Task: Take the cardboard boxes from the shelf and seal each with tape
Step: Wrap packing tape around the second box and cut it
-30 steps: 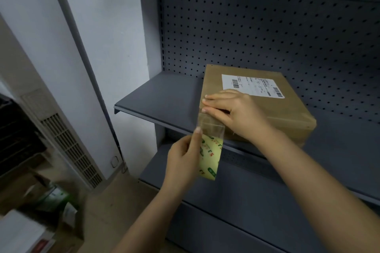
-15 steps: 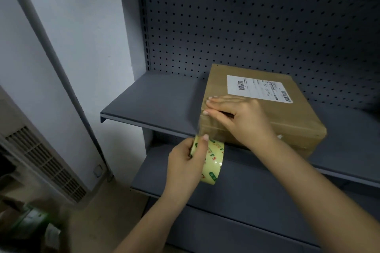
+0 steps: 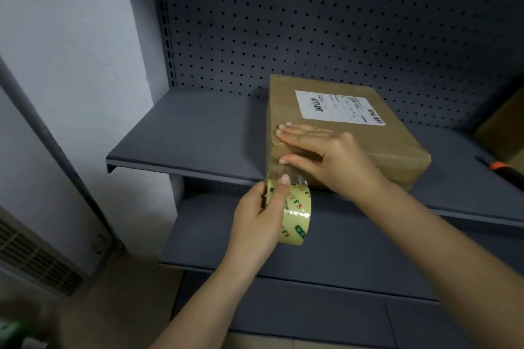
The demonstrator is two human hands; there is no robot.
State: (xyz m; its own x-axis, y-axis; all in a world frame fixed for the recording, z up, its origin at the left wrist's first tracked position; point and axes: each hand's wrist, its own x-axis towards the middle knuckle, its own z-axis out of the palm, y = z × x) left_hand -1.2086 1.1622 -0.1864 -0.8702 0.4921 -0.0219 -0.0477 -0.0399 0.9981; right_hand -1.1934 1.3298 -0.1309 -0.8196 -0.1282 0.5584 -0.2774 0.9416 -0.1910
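Note:
A brown cardboard box (image 3: 385,136) with a white shipping label lies on the grey shelf (image 3: 187,136). Its front left corner overhangs the shelf edge. My right hand (image 3: 320,156) lies flat on the box's near left corner, fingers straight, thumb pressing clear tape down the front face. My left hand (image 3: 263,215) grips a roll of clear tape (image 3: 296,212) with green and orange print, just below that corner. A short strip of tape runs from the roll up onto the box.
A perforated grey back panel stands behind the shelf, and a lower shelf (image 3: 354,249) lies below. A second cardboard box (image 3: 502,127) and an orange-and-black tool (image 3: 502,167) sit at the right edge. A white wall and a vent unit (image 3: 34,258) are on the left.
The tape roll has come up closer under the box corner, shortening the strip. My right hand's fingers have flattened and spread over the box top. The view has shifted left.

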